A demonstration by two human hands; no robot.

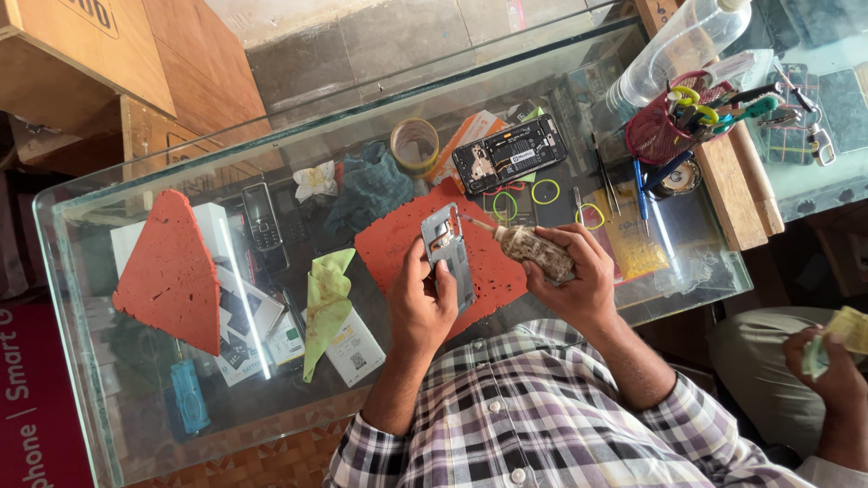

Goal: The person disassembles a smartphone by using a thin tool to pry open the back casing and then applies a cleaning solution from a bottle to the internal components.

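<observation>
Left hand [421, 303] is what I am watching first: it is pinching a grey phone frame [449, 253] by its lower end, thumb along one edge and fingers curled behind, and it is holding the piece upright just above the orange mat [398, 237], which I am taking as my landmark on the glass counter [136, 425]. My right hand [579, 276] is wrapping closed round a small grimy squeeze bottle [535, 249], tilting it sideways so that its thin nozzle is meeting the upper end of the frame; I judge the frame is being held off the mat so the nozzle can reach that spot cleanly. Just beyond the mat's far edge an opened phone [508, 154] is lying with its insides showing, probably parked there within reach. Beside it, at the mat's far corner, a roll of tape [415, 145] is standing near a crumpled dark cloth [369, 188]. Near the mat's right side, loose rubber rings [544, 191] and thin metal tools [606, 185] are lying on a dark pad, and further that way a red mesh cup of tools [658, 136] is sitting. Left of the mat, a green cloth [325, 303] is lying folded, and well past it a second orange triangular piece [172, 271] is resting. Far right of the mat, off the counter, another person's hand [827, 370] is holding paper notes.
</observation>
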